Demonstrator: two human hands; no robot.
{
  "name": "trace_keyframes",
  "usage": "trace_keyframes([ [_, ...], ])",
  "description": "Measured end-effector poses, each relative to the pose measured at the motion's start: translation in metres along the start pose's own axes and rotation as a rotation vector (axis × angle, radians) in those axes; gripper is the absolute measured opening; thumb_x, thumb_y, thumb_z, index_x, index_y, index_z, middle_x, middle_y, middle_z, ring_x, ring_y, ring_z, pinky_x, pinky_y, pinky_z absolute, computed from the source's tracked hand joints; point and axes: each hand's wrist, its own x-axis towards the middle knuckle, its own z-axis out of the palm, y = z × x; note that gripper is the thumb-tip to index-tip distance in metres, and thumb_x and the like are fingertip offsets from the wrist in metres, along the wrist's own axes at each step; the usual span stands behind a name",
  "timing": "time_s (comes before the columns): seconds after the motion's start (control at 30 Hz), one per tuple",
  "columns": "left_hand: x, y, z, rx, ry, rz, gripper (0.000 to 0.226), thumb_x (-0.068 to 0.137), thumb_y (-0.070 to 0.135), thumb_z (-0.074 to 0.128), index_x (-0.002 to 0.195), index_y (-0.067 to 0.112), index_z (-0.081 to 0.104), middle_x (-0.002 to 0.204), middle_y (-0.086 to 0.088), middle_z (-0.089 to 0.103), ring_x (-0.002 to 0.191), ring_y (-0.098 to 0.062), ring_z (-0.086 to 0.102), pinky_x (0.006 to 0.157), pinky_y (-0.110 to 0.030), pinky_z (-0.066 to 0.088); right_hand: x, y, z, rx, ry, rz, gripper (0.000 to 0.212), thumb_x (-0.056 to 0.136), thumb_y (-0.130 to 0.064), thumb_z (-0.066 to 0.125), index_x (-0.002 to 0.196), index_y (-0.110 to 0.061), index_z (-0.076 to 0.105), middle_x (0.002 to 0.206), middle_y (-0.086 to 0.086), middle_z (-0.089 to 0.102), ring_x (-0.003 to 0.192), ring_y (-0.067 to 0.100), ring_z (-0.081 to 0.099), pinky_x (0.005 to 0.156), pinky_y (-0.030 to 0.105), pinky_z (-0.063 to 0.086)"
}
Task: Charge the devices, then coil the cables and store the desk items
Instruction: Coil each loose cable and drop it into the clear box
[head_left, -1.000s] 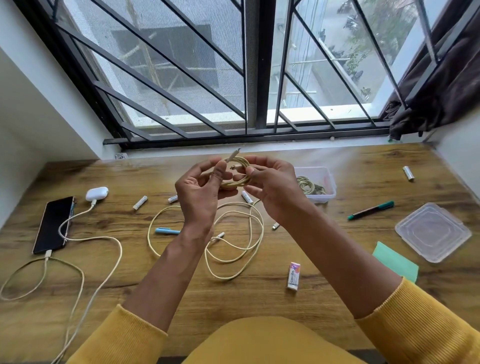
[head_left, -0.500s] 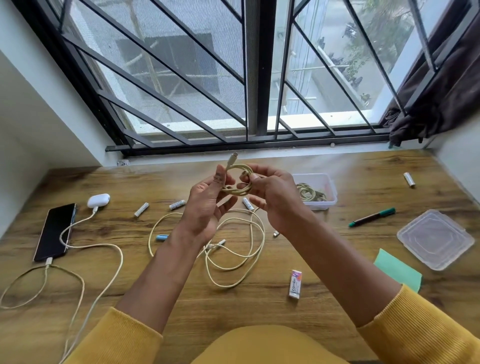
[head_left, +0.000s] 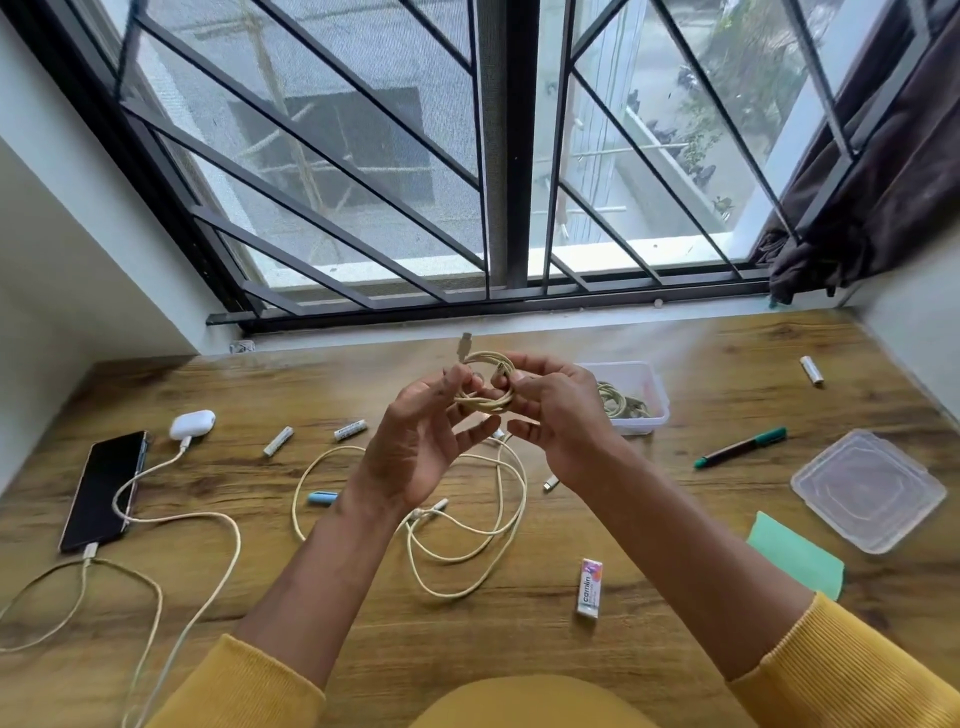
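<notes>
A small coil of cream cable (head_left: 485, 382) is held up above the wooden desk (head_left: 675, 613), its plug end sticking up. My left hand (head_left: 415, 447) pinches the coil's left side and my right hand (head_left: 558, 415) grips its right side. Under my hands a loose cream cable (head_left: 467, 525) lies in wide loops on the desk. A black phone (head_left: 104, 488) and a white earbud case (head_left: 192, 423) sit at the left, each with a cable plugged in. A clear plastic box (head_left: 657, 402) behind my right hand holds another coiled cable.
Batteries (head_left: 350, 430) lie scattered, one at the far right (head_left: 811, 370). A green-capped marker (head_left: 743, 447), the box's clear lid (head_left: 867, 488), a green sticky pad (head_left: 795, 556), an eraser (head_left: 589, 587) and a blue cap (head_left: 322, 498) lie on the desk. A barred window rises behind it.
Both hands rose slightly and kept working the small coil; my left fingers opened more around it. The view tilted, so desk items appear lower.
</notes>
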Motion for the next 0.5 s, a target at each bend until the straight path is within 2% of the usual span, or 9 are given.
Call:
trace_keyframes([
  [0.1, 0.008, -0.003, 0.004, 0.147, 0.156, -0.01, 0.029, 0.095, 0.04, 0.073, 0.089, 0.013, 0.067, 0.091, -0.007, 0.073, 0.09, -0.02, 0.072, 0.079, -0.033, 0.06, 0.001, 0.001, -0.002, -0.019, 0.007, -0.013, 0.025, 0.102, 0.003, 0.053, 0.115, -0.007, 0.072, 0.083, 0.003, 0.072, 0.069, 0.013, 0.07, 0.058, 0.027, 0.045],
  [0.2, 0.017, -0.009, 0.006, 0.309, 0.307, 0.057, 0.038, 0.097, 0.045, 0.068, 0.082, 0.01, 0.067, 0.075, -0.004, 0.069, 0.069, -0.016, 0.071, 0.063, -0.03, 0.059, 0.002, 0.004, -0.004, -0.048, 0.01, -0.023, 0.023, 0.103, 0.001, 0.054, 0.111, -0.009, 0.073, 0.085, 0.004, 0.072, 0.073, 0.015, 0.071, 0.057, 0.026, 0.046],
  [0.3, 0.026, -0.016, 0.001, 0.417, 0.364, 0.061, 0.041, 0.095, 0.051, 0.071, 0.086, 0.011, 0.075, 0.079, -0.004, 0.07, 0.07, -0.015, 0.071, 0.064, -0.032, 0.059, 0.005, 0.006, -0.011, -0.082, 0.017, -0.049, 0.022, 0.103, 0.0, 0.055, 0.11, -0.009, 0.074, 0.087, 0.006, 0.073, 0.077, 0.016, 0.071, 0.056, 0.025, 0.05],
  [0.37, 0.031, -0.018, -0.003, 0.397, 0.39, 0.034, 0.04, 0.089, 0.049, 0.077, 0.095, 0.01, 0.079, 0.084, -0.004, 0.07, 0.073, -0.015, 0.069, 0.065, -0.033, 0.06, 0.007, 0.007, -0.016, -0.089, 0.021, -0.067, 0.021, 0.103, 0.001, 0.056, 0.111, -0.008, 0.073, 0.088, 0.009, 0.074, 0.076, 0.017, 0.072, 0.054, 0.024, 0.051],
  [0.43, 0.037, -0.02, -0.006, 0.361, 0.427, 0.024, 0.039, 0.084, 0.04, 0.085, 0.104, 0.008, 0.075, 0.09, -0.007, 0.071, 0.076, -0.015, 0.069, 0.065, -0.032, 0.06, 0.01, 0.008, -0.022, -0.097, 0.033, -0.078, 0.02, 0.103, 0.002, 0.056, 0.111, -0.006, 0.073, 0.088, 0.011, 0.075, 0.075, 0.017, 0.073, 0.052, 0.023, 0.052],
  [0.5, 0.044, -0.022, -0.005, 0.37, 0.434, 0.03, 0.033, 0.084, 0.028, 0.088, 0.104, 0.008, 0.071, 0.096, -0.01, 0.072, 0.077, -0.015, 0.069, 0.065, -0.031, 0.059, 0.015, 0.01, -0.029, -0.121, 0.054, -0.079, 0.019, 0.102, 0.002, 0.057, 0.111, -0.005, 0.073, 0.091, 0.014, 0.077, 0.075, 0.017, 0.074, 0.052, 0.023, 0.053],
])
